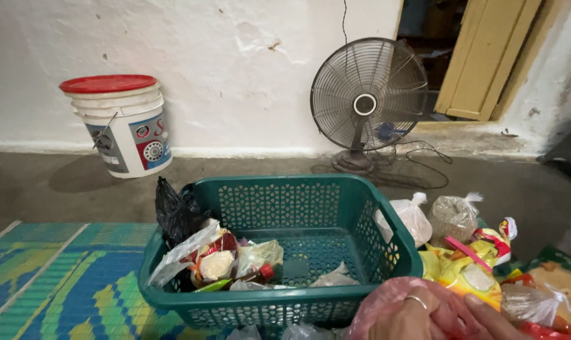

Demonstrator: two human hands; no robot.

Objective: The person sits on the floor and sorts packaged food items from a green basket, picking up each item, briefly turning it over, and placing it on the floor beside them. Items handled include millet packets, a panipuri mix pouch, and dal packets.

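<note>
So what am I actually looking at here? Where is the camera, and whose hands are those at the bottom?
There is no machine here. The single picture comes from a camera worn on a person's head, looking down and forward, so the hands at the bottom edge are that person's own. The left hand, with a ring on one finger, and the right hand both grip a pink plastic bag; only part of each hand shows. In front of them a green plastic basket stands on a woven mat and holds packets, a black bag and a small red-capped bottle. Right of the basket lie tied clear bags and yellow packets. Behind, against the white wall, stand a white bucket with a red lid and a floor fan.
</note>
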